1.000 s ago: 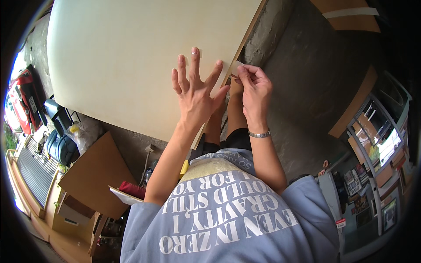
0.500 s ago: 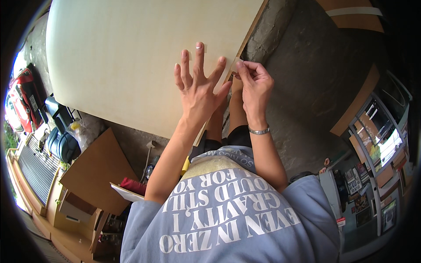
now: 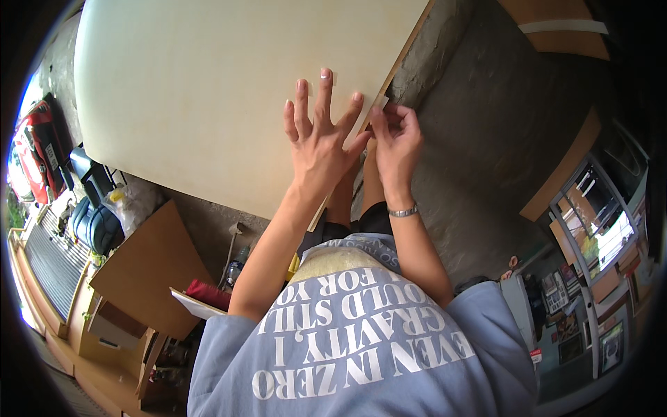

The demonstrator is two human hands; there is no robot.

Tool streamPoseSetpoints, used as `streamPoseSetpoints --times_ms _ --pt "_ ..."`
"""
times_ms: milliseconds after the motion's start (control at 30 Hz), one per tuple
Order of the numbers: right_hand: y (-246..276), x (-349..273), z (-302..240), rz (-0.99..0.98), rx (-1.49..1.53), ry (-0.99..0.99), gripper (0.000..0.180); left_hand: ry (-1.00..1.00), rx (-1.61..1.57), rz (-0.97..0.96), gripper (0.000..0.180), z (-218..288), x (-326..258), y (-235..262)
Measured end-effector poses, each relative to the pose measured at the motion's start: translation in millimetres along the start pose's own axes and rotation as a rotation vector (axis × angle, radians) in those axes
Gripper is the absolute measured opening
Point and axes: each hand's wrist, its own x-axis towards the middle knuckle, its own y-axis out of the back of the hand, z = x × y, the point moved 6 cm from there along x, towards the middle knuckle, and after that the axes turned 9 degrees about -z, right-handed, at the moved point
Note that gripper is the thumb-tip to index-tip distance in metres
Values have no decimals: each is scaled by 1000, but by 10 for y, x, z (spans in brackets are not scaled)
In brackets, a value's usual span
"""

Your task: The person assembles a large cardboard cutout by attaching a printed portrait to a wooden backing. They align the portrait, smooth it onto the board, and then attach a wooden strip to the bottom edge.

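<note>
A large pale board (image 3: pixel 194 90) with a rounded corner lies in front of me. My left hand (image 3: pixel 319 153) is spread palm down over it, near its right edge, fingers stretched and apart. Small translucent pieces that look like tape (image 3: pixel 334 78) show beside its fingertips; whether they stick to the fingers or to the board I cannot tell. At the board's right edge, my right hand (image 3: pixel 399 149) is closed in a pinch between thumb and index finger. A short translucent strip of tape (image 3: pixel 381 102) shows at that pinch. The left thumb tip is close beside the right fingers.
My legs (image 3: pixel 372 182) are below the board's edge. On the left stand a brown panel (image 3: pixel 149 271), a plastic bag (image 3: pixel 135 207) and a red and black vehicle (image 3: pixel 45 149). A glass-fronted frame (image 3: pixel 601 215) and a brown board (image 3: pixel 566 167) are at the right, over dark concrete floor (image 3: pixel 479 160).
My right hand has moved slightly left and closer to the left thumb, with the strip of tape still at its fingertips. My left hand stays spread, shifted slightly right in view.
</note>
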Motion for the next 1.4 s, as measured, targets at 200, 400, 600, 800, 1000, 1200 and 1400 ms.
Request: streamPoseSetpoints --times_ms 200,400,600,800,1000,1200,1400 --pt "-12 45 -19 36 6 104 31 14 19 -27 60 8 -23 -14" --pt "-53 92 133 -1 33 -29 27 21 12 -11 64 12 -38 -36" --pt "-7 22 -86 -287 20 61 29 35 230 66 62 127 -168 -38" --pt "701 1088 -1406 -202 -236 403 19 534 -249 309 97 118 -1128 141" --pt "435 2561 -1971 -700 -906 838 48 1183 -249 278 105 121 -2248 -69" --pt "287 2619 -2138 -817 -1183 673 57 1333 -89 289 104 144 -2435 -261" --pt "254 2725 -2117 -910 -1090 609 48 1345 -158 334 94 150 -2481 -272"
